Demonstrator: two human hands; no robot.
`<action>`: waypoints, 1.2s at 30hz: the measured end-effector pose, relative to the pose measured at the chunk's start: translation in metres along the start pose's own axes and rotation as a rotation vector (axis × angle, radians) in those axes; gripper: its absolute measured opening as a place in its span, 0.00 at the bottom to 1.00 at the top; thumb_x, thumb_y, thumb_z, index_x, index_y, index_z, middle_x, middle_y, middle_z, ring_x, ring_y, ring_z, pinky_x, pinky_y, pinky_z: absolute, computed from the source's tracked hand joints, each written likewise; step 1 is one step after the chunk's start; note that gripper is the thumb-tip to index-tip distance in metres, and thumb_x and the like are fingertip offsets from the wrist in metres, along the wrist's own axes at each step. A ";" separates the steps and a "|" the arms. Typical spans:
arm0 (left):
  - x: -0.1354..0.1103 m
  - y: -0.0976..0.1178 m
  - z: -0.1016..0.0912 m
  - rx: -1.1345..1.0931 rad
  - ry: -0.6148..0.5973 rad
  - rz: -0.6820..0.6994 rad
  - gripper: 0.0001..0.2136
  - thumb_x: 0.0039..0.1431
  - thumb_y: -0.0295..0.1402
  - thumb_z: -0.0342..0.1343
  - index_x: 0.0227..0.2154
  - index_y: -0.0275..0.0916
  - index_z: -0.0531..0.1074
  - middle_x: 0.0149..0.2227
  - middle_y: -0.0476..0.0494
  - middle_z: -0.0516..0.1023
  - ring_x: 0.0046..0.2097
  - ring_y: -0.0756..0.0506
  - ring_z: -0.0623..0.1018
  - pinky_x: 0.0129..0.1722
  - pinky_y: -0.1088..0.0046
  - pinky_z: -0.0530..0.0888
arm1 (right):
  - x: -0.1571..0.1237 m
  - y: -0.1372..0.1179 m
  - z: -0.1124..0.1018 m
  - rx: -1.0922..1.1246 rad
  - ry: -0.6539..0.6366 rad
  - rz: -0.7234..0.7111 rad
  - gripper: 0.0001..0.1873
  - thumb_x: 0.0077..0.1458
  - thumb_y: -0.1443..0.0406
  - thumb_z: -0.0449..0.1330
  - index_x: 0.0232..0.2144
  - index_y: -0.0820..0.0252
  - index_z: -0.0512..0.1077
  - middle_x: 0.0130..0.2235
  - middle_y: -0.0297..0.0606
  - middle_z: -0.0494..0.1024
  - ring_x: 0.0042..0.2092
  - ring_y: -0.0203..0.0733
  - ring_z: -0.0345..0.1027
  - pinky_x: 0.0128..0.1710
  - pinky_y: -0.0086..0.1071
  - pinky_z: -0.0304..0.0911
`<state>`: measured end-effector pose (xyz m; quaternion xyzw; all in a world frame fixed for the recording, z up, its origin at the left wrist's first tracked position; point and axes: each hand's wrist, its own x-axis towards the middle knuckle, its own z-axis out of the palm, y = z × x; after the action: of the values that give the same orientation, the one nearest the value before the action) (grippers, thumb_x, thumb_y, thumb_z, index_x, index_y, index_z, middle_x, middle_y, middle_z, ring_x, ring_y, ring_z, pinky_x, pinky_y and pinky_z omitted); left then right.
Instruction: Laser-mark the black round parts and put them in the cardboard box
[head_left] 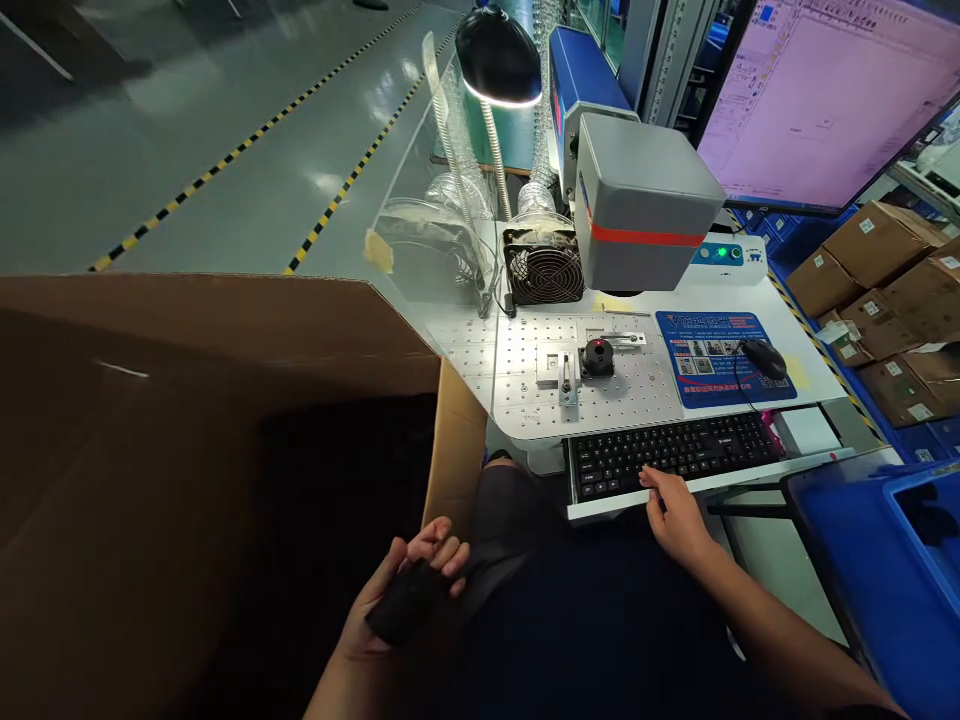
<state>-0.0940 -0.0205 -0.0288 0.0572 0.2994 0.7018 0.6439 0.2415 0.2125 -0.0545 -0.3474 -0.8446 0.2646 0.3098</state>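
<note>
Head view: my left hand (381, 588) curls its fingers round a black part (405, 604) beside the cardboard box (459, 425); my right hand (679, 518), fingers loosely apart, is at the keyboard (675, 449)'s near edge.

"What floor do we see?"
"We have glossy grey-green floor (225, 90), crossed by black-and-yellow striped lines (345, 188)."
"And our light?"
"We see a lit black lamp (499, 52) above the white table (787, 320), with brown cartons (877, 240) stacked beyond it on the right."
</note>
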 end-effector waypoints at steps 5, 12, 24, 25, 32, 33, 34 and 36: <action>-0.001 -0.001 0.005 -0.001 0.017 0.015 0.18 0.58 0.43 0.66 0.43 0.36 0.72 0.29 0.50 0.63 0.34 0.47 0.67 0.31 0.67 0.77 | 0.006 -0.001 -0.004 0.002 -0.011 -0.003 0.23 0.63 0.69 0.51 0.59 0.54 0.67 0.50 0.44 0.79 0.52 0.50 0.74 0.53 0.55 0.72; 0.000 0.000 0.003 0.058 -0.006 -0.004 0.18 0.60 0.46 0.64 0.43 0.36 0.72 0.32 0.48 0.65 0.37 0.45 0.68 0.34 0.61 0.81 | 0.040 -0.008 -0.016 -0.011 0.057 -0.034 0.20 0.64 0.66 0.52 0.57 0.54 0.68 0.51 0.44 0.79 0.51 0.50 0.73 0.55 0.52 0.69; -0.005 0.006 -0.011 0.119 0.131 -0.057 0.29 0.55 0.58 0.62 0.50 0.40 0.75 0.40 0.38 0.77 0.41 0.41 0.78 0.27 0.71 0.79 | 0.175 -0.033 0.004 -0.014 0.108 0.006 0.33 0.57 0.49 0.63 0.59 0.60 0.66 0.59 0.51 0.70 0.53 0.54 0.70 0.57 0.50 0.66; -0.005 0.007 -0.010 0.114 0.140 -0.063 0.28 0.55 0.57 0.62 0.49 0.41 0.75 0.40 0.38 0.77 0.41 0.41 0.78 0.26 0.72 0.79 | 0.185 -0.035 0.007 -0.026 0.095 0.029 0.36 0.56 0.48 0.64 0.60 0.60 0.65 0.60 0.52 0.69 0.55 0.55 0.68 0.57 0.50 0.66; -0.006 0.007 -0.013 0.065 0.188 -0.079 0.25 0.58 0.57 0.59 0.48 0.43 0.76 0.40 0.43 0.78 0.40 0.43 0.78 0.24 0.75 0.77 | 0.233 -0.052 0.022 -0.140 0.019 0.210 0.39 0.51 0.43 0.65 0.58 0.58 0.66 0.59 0.50 0.69 0.59 0.57 0.65 0.56 0.44 0.64; -0.006 0.006 -0.015 0.056 0.188 -0.074 0.25 0.57 0.58 0.60 0.48 0.43 0.77 0.38 0.43 0.78 0.39 0.43 0.78 0.23 0.75 0.77 | 0.237 -0.055 0.024 -0.151 0.003 0.226 0.36 0.51 0.44 0.65 0.55 0.58 0.68 0.56 0.49 0.71 0.57 0.56 0.66 0.55 0.43 0.64; -0.006 0.006 -0.017 0.048 0.189 -0.065 0.25 0.57 0.58 0.60 0.47 0.44 0.77 0.37 0.44 0.78 0.38 0.43 0.78 0.22 0.76 0.76 | 0.240 -0.058 0.025 -0.159 -0.010 0.233 0.33 0.51 0.45 0.66 0.52 0.59 0.70 0.54 0.49 0.72 0.55 0.55 0.68 0.53 0.42 0.65; -0.006 0.007 -0.021 0.035 0.201 -0.071 0.25 0.56 0.58 0.61 0.47 0.45 0.78 0.38 0.43 0.80 0.39 0.42 0.79 0.21 0.75 0.76 | 0.242 -0.061 0.024 -0.161 -0.013 0.228 0.27 0.52 0.48 0.66 0.47 0.59 0.71 0.50 0.47 0.74 0.51 0.53 0.69 0.51 0.41 0.65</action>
<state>-0.1086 -0.0339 -0.0410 -0.0132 0.3764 0.6755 0.6339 0.0617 0.3506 0.0522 -0.4632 -0.8201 0.2318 0.2434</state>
